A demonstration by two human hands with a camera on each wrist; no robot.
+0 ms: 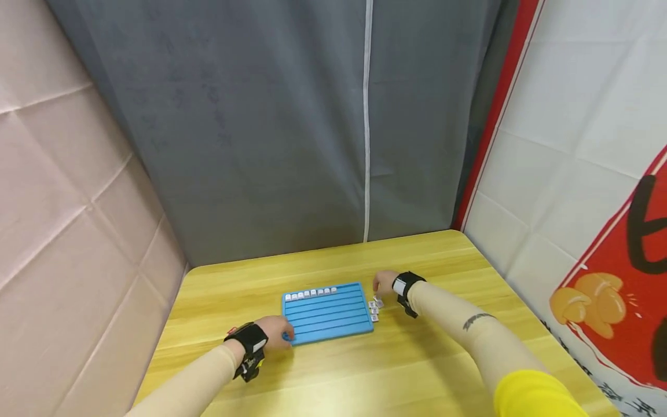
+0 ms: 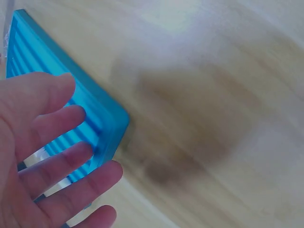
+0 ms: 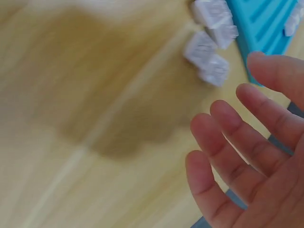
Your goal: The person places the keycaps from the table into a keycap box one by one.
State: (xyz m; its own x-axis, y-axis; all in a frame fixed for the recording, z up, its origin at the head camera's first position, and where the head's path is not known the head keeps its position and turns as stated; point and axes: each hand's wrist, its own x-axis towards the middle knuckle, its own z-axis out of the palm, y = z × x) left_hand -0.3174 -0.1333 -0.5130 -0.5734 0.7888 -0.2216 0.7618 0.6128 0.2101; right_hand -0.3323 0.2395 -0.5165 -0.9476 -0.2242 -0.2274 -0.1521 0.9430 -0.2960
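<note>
By tray (image 1: 328, 318), R hand (image 1: 385, 282) is nr tiles (image 3: 201, 48)

Wristbands (image 1: 249, 337) are black, undersleeves (image 1: 200, 375) apparently cream, one oversleeve (image 1: 534, 397) yellow.

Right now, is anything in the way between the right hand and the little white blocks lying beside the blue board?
Nothing visible is in the way. Between the right hand and the loose white blocks, only bare tabletop shows. The blocks lie just outside the blue board.
</note>
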